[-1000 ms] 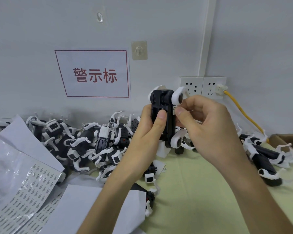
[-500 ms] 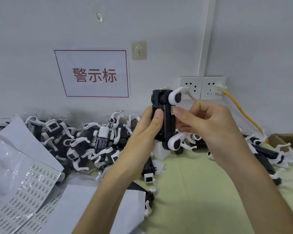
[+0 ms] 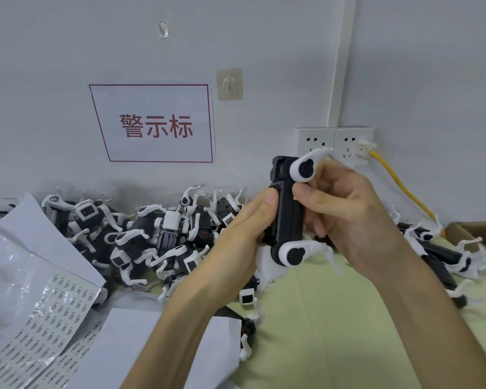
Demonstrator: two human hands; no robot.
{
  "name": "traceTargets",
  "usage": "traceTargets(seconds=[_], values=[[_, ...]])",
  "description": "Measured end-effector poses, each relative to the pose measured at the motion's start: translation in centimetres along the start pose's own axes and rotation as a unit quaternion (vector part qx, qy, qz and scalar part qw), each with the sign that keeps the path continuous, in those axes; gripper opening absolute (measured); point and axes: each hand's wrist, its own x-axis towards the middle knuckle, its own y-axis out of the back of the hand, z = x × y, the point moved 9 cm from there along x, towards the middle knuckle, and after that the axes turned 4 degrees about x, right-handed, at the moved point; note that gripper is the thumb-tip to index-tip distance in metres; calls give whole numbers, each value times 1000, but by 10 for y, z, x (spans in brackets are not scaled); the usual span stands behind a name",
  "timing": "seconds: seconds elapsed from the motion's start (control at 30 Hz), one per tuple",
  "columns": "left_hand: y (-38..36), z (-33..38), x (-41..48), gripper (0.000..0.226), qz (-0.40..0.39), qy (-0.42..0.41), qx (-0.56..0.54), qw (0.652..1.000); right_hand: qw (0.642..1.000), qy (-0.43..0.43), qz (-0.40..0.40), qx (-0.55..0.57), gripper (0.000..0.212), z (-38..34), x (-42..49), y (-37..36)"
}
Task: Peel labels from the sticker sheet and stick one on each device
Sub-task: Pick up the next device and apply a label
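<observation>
**Pressing a label onto the side of one device**

At the near left corner of the desk [image 3: 334,318] lies the sticker sheet [image 3: 37,318], rows of small labels on shiny backing, partly under loose white paper. Behind it, along the back edge, a heap of devices [image 3: 152,242] with black bodies and curved white legs lies tangled against the wall.

Above the middle of the desk the left hand [image 3: 244,228] holds one black device [image 3: 288,211] upright, clear of the surface. Its fingers [image 3: 267,197] are curled round the body, with the thumb flat on the near face. The right hand [image 3: 345,211] comes in from the other side. Its fingers [image 3: 306,192] are closed in a pinch on the body's right edge, and the thumb tip presses just below the upper white leg. A pale speck shows at that thumb tip. It is probably the label, though it is too small for me to be sure.

Further right, more devices [image 3: 432,248] lie toward the back right corner, near a cardboard box [image 3: 477,234] at the right edge.

The step in hand looks like seating the label. I'd want the left hand to brace firmly against the thumb's push so the body cannot twist. The right thumb should roll from one end of the label to the other, so that no corner lifts. It is worth checking that the label sits square before pressing fully, since peeling it off again would likely crease it.
</observation>
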Motion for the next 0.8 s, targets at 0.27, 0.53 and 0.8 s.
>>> traceTargets(seconds=[0.27,0.53,0.8], values=[[-5,7,-1,52,-26,-15,-9,1000,999,2,-33,5,13,3,-1,-3],[-3,4,-3,56,-21,-2,-25,999,997,70,-13,-41,35,-3,-1,-8],[1,3,0,36,-3,5,-22,1000,997,47,-58,-25,36,0,-2,-6]])
